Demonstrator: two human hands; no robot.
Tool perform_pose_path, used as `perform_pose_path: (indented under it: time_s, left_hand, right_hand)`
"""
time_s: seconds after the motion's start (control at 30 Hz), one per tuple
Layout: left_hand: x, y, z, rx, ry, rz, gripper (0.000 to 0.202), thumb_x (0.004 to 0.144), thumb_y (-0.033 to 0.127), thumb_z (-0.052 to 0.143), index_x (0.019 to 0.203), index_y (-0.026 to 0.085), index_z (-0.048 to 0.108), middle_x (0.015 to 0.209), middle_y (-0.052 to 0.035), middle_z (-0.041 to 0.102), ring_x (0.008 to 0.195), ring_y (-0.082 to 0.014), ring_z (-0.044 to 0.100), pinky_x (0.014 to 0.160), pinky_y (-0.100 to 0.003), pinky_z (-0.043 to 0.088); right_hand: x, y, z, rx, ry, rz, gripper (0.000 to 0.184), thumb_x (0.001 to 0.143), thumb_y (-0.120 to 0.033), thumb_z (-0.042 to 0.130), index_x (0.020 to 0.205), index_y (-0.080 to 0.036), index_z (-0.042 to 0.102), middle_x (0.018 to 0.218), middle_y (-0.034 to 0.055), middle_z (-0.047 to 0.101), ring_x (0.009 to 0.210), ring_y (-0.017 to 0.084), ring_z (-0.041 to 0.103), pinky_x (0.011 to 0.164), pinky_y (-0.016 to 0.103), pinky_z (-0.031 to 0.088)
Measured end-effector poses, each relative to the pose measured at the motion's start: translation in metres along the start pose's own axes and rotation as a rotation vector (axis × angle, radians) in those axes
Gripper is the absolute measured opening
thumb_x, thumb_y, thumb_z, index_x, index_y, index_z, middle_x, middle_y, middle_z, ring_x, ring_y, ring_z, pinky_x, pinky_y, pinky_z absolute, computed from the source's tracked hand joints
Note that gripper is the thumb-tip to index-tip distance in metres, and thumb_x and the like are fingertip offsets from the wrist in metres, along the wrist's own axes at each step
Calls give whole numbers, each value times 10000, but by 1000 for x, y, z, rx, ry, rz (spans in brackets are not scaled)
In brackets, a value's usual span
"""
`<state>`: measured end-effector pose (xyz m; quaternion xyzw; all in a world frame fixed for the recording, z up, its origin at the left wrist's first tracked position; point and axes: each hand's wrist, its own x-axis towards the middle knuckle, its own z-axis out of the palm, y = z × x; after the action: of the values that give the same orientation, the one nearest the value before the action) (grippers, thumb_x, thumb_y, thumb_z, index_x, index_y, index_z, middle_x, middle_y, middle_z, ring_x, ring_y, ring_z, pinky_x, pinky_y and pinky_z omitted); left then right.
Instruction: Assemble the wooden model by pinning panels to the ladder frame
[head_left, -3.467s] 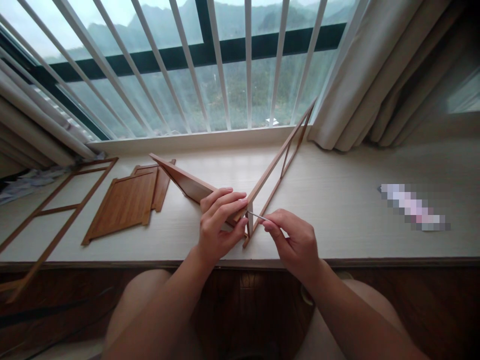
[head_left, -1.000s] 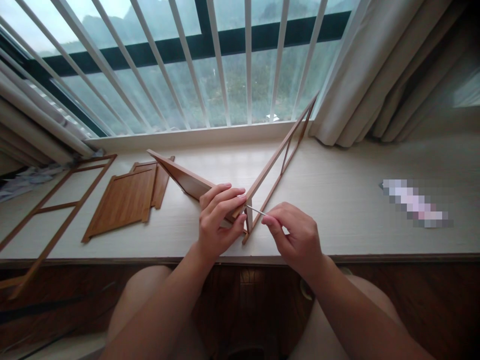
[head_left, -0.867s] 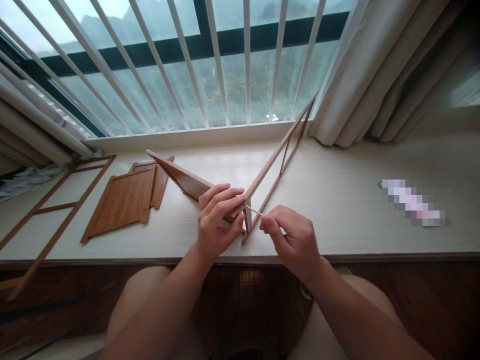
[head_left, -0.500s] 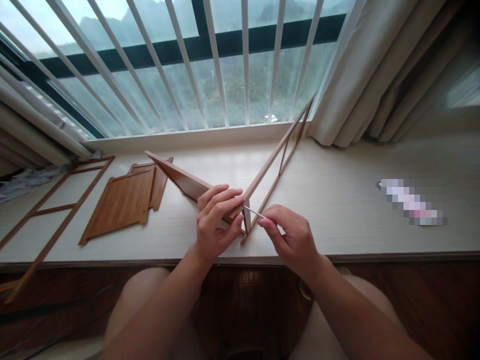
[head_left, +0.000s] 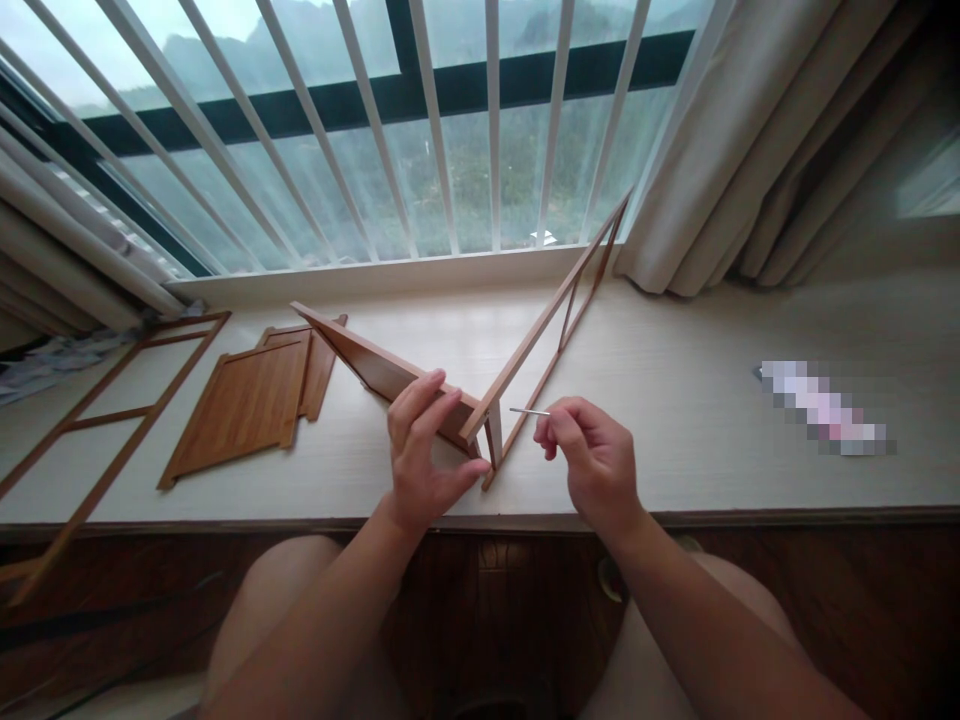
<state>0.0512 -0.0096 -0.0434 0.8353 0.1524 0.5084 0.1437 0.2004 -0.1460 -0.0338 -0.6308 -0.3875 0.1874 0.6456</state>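
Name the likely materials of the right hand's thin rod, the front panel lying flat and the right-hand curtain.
Thin rod: probably metal, smooth and grey with a slight sheen. Front panel: wood or bamboo, perhaps varnished, from its brown streaks. Curtain: likely matte fabric, hanging in soft folds.

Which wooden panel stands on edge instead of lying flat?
The panel at the left hand, meeting the upright frame; the other two panels lie flat, overlapping.
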Motion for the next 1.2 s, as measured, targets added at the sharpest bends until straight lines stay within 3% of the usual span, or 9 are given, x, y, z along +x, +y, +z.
perform_pose_path:
  time_s: [0.07, 0.13, 0.3, 0.37, 0.47, 0.83, 0.97, 1.1, 1.2]
  left_hand:
    - [-14, -8, -1, -24, 40, -139, 608, 766, 680, 399, 1119, 197, 507, 1241, -105, 500, 1225, -178, 468, 1077, -378, 423]
    - [-27, -15, -2, -16, -23, -299, 476, 822, 605, 354, 963, 179, 513, 1041, -80, 553, 1048, -131, 527, 958, -317, 464]
    - [-45, -26, 1, 5, -515, -474, 368, 844, 457, 452, 697, 155, 603, 637, 3, 588, 618, -43, 497, 613, -172, 371]
    - [-51, -31, 5, 15, -683, -517, 399, 840, 473, 449, 695, 156, 644, 600, 9, 600, 546, -31, 463, 547, -165, 311]
    - [-60, -40, 12, 44, -814, -561, 413, 839, 487, 439, 731, 170, 682, 656, 0, 643, 556, -31, 475, 548, -162, 299]
    - [-67, -43, 17, 77, -906, -537, 405, 850, 500, 404, 983, 264, 705, 999, -17, 702, 889, -88, 607, 807, -190, 438]
    - [-67, -42, 16, 90, -914, -505, 398, 863, 478, 382, 990, 274, 699, 1000, -13, 698, 899, -94, 609, 812, -201, 436]
    - [-65, -39, 9, 110, -934, -474, 434, 870, 475, 357, 911, 229, 713, 911, -34, 694, 806, -86, 592, 728, -193, 412]
    - [-60, -36, 0, 130, -946, -451, 446, 872, 475, 351, 849, 208, 707, 875, -41, 688, 768, -83, 578, 688, -194, 387]
  right_hand:
    - [7, 8, 0, 10, 10, 97, 393, 902, -471, 461, 725, -127, 530, 699, 10, 549, 602, 51, 485, 577, 193, 427]
    - [14, 18, 0, 32, -8, 204, 438, 893, -536, 428, 761, -131, 528, 738, 22, 578, 627, 67, 510, 551, 189, 435]
    - [21, 44, 4, -82, -186, 368, 463, 907, -545, 332, 882, -141, 556, 900, 56, 625, 770, 100, 559, 612, 194, 442]
    - [20, 51, 8, -261, -262, 335, 428, 913, -498, 337, 869, -143, 573, 860, 46, 611, 771, 95, 535, 656, 193, 404]
    - [14, 56, 16, -419, -332, 302, 392, 912, -459, 356, 801, -143, 559, 749, 29, 573, 711, 90, 488, 659, 199, 337]
    - [7, 76, 27, -406, -388, 325, 433, 915, -478, 346, 802, -133, 581, 737, 25, 611, 645, 81, 516, 604, 193, 329]
    - [11, 67, 22, -404, -267, 289, 451, 902, -491, 368, 838, -125, 625, 796, 34, 634, 714, 90, 545, 656, 200, 374]
    - [15, 55, 11, -388, -93, 147, 345, 842, -401, 485, 778, -115, 667, 847, 40, 645, 783, 96, 549, 745, 212, 399]
    - [15, 51, 5, -376, -25, 124, 297, 798, -357, 523, 733, -109, 674, 689, 12, 593, 662, 77, 508, 678, 203, 386]
